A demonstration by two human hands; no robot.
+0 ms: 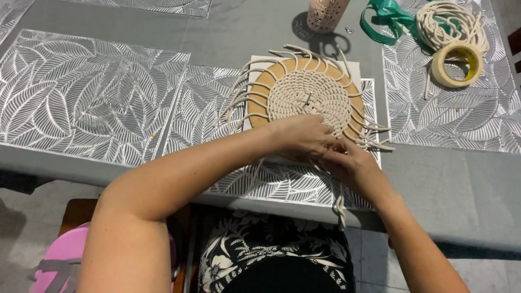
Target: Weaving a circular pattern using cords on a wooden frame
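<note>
A round tan cork board (267,86) lies on a white sheet, with a cream cord coil (304,96) woven on it and loose cord ends fanning out around the rim. My left hand (301,135) rests on the near edge of the coil, fingers curled over the cord. My right hand (353,163) meets it from the right, fingertips pinching cord strands (374,142) at the same spot. A cord tail (341,209) hangs off the table edge below my hands. Exactly which strand each hand grips is hidden by the fingers.
Silver leaf-pattern placemats (81,92) cover a grey tablecloth. A pink perforated cup (324,13), green ribbon (388,19), a cord bundle (450,24) and a tape roll (457,64) sit at the far right. A pink stool (59,260) stands at lower left.
</note>
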